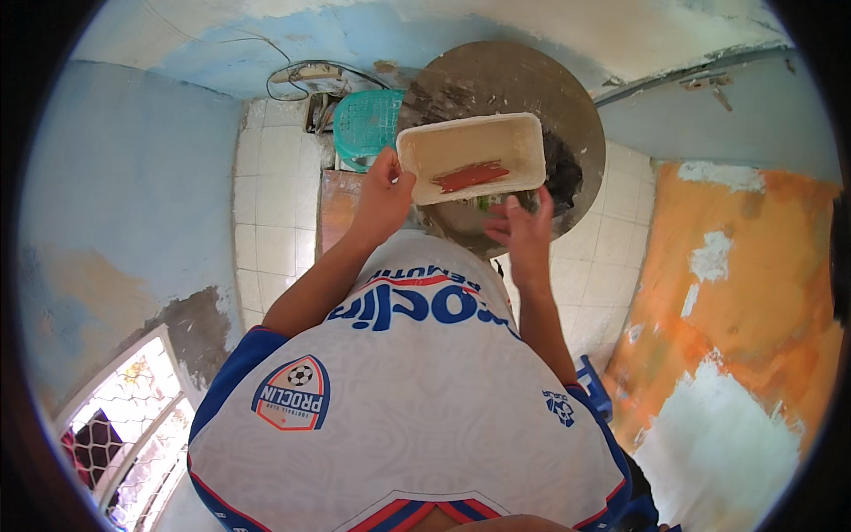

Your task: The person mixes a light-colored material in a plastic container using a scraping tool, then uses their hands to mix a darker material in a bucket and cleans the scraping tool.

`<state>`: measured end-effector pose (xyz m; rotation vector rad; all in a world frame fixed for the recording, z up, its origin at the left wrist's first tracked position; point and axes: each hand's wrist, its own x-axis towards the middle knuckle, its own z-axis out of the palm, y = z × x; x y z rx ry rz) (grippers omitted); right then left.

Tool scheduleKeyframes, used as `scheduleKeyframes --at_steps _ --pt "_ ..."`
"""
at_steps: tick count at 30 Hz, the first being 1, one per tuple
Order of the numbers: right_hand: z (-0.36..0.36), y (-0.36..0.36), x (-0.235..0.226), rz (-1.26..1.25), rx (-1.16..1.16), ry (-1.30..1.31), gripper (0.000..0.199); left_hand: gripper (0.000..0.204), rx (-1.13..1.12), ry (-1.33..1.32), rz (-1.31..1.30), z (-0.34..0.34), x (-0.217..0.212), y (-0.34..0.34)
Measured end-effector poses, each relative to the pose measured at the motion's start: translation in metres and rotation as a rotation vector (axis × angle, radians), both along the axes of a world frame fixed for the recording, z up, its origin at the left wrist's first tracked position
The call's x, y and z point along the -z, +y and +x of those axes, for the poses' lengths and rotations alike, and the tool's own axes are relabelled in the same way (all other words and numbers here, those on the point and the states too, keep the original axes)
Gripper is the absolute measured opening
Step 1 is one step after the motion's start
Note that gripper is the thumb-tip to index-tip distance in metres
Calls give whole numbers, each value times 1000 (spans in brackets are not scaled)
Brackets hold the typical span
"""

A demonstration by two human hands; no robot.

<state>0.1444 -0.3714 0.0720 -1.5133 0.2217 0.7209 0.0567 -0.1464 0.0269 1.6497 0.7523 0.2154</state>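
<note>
A shallow cream rectangular tray (479,142) is tilted toward me above a round grey-brown tabletop. On its inner face lies a long, uneven red-brown strip (470,176); I cannot tell what it is made of. The left end of the tray is pinched in my left hand (387,191), with fingers curled at its near corner. Close under the near right corner is my right hand (523,230), slightly blurred, with its fingers apart and one digit at the tray's edge. Something small and green (484,203) shows beneath the tray, mostly hidden.
The round table (496,75) carries a dark, crumpled-looking thing (561,173) right of the tray. A green plastic stool or basket (368,124) stands to its left. Cables (292,71) run along the far wall. White floor tiles (266,217) lie left of me; an orange patchy surface (691,266) is right.
</note>
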Motion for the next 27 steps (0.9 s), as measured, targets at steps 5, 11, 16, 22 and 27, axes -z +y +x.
scheduleKeyframes --at_steps 5,11,16,22,27 --pt "-7 30 8 117 67 -75 61 7 -124 -113 -232 -6 -6 -11" --pt "-22 51 -6 91 191 -189 52 7 -129 -173 -141 -34 -14 1" --pt "-47 58 -8 14 135 -275 39 10 -150 -212 -122 -81 -8 19" --pt "-98 86 -1 186 74 -68 33 12 -172 -4 61 -161 -48 49" --pt "-144 126 -4 213 -126 -52 39 8 -361 -142 -114 -235 -33 67"
